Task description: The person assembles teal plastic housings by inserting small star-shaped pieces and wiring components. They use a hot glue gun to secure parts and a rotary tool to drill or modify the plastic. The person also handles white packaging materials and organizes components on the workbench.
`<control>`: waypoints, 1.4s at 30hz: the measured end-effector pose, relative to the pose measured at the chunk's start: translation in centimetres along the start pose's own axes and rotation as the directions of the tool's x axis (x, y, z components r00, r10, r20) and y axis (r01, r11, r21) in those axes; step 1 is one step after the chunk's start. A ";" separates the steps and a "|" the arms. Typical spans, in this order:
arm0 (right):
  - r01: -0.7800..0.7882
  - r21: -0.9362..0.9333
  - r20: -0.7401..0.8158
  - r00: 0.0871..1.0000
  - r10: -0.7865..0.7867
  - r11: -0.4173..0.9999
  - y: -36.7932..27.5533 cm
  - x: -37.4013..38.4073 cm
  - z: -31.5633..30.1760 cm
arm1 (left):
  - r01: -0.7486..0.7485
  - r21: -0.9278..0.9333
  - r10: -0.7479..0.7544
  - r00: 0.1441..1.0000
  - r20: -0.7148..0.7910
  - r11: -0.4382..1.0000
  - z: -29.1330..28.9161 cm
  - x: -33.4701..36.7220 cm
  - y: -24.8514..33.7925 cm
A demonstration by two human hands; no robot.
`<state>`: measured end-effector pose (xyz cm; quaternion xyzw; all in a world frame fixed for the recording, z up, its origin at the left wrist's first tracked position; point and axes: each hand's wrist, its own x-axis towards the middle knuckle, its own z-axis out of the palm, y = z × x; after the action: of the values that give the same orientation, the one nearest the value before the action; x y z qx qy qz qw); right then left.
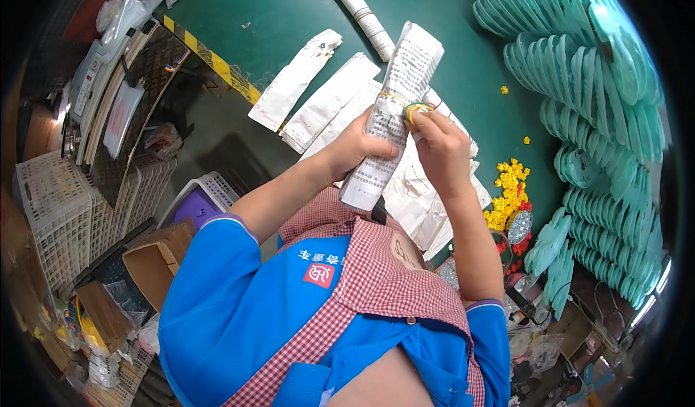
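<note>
My left hand (362, 147) grips a rolled bundle of printed paper sheets (411, 67), thumb across its front. A thin yellow rubber band (392, 98) circles the bundle at about its middle. Against the bundle's right side, my right hand (440, 143) pinches several coloured rubber bands (418, 109), with green and yellow showing. Below the hands, folded white paper packets (329, 110) lie side by side on the green table (275, 9). Another white packet (295, 81) lies at their left. The right hand's palm side is hidden.
A long paper roll (360, 15) lies beyond the bundle. To the right are small yellow pieces (510, 190), red pieces (515, 264) and tall rows of stacked turquoise plastic parts (579, 67). White crates (61, 197) and a cardboard box (156, 259) stand at the left below the table.
</note>
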<state>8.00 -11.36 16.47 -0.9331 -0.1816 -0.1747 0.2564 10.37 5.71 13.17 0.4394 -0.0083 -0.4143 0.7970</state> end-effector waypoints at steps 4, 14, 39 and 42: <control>0.012 -0.051 -0.185 0.983 -0.021 0.999 0.6 0.2 0.0 | -0.015 0.103 0.014 1.000 0.013 0.995 0.9 -0.2 0.6; -0.630 0.758 0.561 0.763 0.322 0.170 -0.1 -0.3 -2.4 | -0.122 0.404 0.152 0.987 -0.044 0.907 -0.7 0.3 -0.7; -0.333 0.814 0.579 0.406 0.707 -0.475 3.0 -14.5 1.0 | -0.142 0.435 0.119 0.990 0.080 0.889 -8.2 5.9 -6.0; -0.431 0.714 0.701 0.438 0.564 -0.552 1.0 -13.6 0.9 | 0.393 0.234 -0.435 0.885 0.164 0.889 0.2 4.0 -9.3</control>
<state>-3.23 -15.11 9.63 -0.3461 0.2962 0.1374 0.8795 6.85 0.35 5.33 0.4598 -0.0393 -0.6170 0.6374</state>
